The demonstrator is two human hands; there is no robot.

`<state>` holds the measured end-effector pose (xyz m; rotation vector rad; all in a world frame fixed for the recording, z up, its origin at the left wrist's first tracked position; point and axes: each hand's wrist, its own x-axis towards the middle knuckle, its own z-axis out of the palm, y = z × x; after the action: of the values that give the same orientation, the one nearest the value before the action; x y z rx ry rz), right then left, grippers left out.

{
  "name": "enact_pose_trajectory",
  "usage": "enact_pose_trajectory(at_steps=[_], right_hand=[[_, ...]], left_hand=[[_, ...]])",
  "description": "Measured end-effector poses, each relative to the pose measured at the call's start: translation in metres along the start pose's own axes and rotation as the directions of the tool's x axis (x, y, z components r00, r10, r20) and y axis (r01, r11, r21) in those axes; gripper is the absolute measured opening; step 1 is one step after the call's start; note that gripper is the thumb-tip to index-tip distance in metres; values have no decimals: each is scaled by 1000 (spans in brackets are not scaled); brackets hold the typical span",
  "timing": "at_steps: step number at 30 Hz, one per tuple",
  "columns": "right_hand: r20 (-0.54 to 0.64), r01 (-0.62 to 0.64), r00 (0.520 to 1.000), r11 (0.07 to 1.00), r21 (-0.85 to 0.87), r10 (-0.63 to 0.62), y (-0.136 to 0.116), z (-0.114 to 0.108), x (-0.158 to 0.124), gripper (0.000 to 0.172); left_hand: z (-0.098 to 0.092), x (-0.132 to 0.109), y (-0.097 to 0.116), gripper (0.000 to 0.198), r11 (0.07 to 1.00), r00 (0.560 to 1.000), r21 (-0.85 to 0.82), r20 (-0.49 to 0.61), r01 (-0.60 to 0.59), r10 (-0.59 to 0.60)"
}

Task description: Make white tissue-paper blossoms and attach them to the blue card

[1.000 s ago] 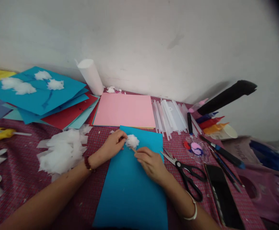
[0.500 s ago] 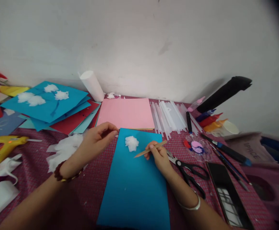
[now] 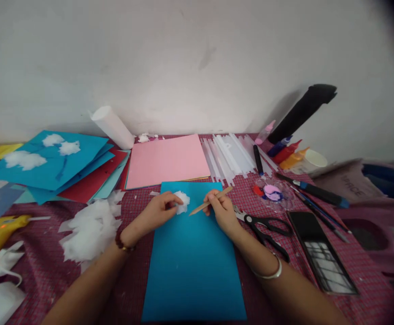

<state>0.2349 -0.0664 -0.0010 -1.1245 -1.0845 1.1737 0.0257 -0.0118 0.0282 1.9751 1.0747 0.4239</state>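
Observation:
A blue sheet (image 3: 193,266) lies lengthwise before me, with a white fluffy tissue tuft (image 3: 184,201) near its far end. My left hand (image 3: 161,208) is curled at the tuft's left edge, thumb and index tips drawn close together on it. In my right hand (image 3: 220,208) is a slim, pointed wooden stick (image 3: 200,208), gripped between thumb and fingers. Its tip points down-left, just below and right of the tuft. Black-handled scissors (image 3: 266,225) rest beside my right wrist. Left of the sheet is a heap of white tissue pieces (image 3: 90,228).
Pink paper (image 3: 168,158) and translucent glue sticks (image 3: 229,155) lie toward the wall. Blue sheets with white tufts (image 3: 53,164) are stacked left, above a yellow glue gun (image 3: 5,230). To the right are a paint palette (image 3: 273,194), a phone (image 3: 322,253) and paint bottles (image 3: 287,151).
My left hand has moved right and down onto the tissue tuft's edge. My right hand still holds the stick in nearly the same place. The view has shifted slightly.

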Motion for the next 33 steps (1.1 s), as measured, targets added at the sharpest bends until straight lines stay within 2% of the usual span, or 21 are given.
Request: enact_pose_trajectory(at_steps=[2, 7, 10, 12, 15, 18, 20, 22, 25, 29, 33], right_hand=[[21, 11, 1000, 999, -30, -10, 1, 0, 1, 31], [107, 77, 992, 986, -151, -61, 7, 4, 1, 31], [130, 98, 989, 983, -156, -77, 8, 6, 3, 29], [119, 100, 989, 987, -127, -85, 8, 7, 4, 27], [97, 95, 992, 990, -109, -84, 8, 7, 5, 25], [91, 94, 992, 989, -112, -84, 9, 7, 6, 27], [90, 90, 993, 989, -114, -80, 10, 7, 6, 28], [88, 78, 994, 991, -113, -68, 10, 7, 6, 27], [35, 53, 998, 996, -69, -51, 6, 5, 4, 25], [-38, 39, 999, 998, 54, -37, 0, 2, 0, 27], [58, 5, 998, 999, 39, -7, 1, 1, -3, 25]], left_hand=[[-11, 2, 1, 12, 996, 999, -86, 4, 39, -39], [-44, -5, 13, 13, 967, 990, -242, -88, 84, -108], [-56, -11, 16, 13, 963, 992, -243, -15, 118, -125], [-55, -12, 15, 14, 967, 987, -213, 109, 138, -117], [-44, -10, 13, 14, 974, 950, -163, 295, 156, -103], [-22, -7, 12, 10, 974, 927, -151, 359, 171, -107], [-6, -6, 10, 11, 979, 956, -141, 277, 145, -101], [9, -5, 6, 13, 991, 988, -81, 121, 107, -96], [24, -4, -2, 12, 995, 994, -1, -49, 98, -98], [28, -4, -9, 13, 992, 986, -20, -110, 122, -123], [29, -3, -11, 12, 994, 984, -27, -138, 108, -110]])
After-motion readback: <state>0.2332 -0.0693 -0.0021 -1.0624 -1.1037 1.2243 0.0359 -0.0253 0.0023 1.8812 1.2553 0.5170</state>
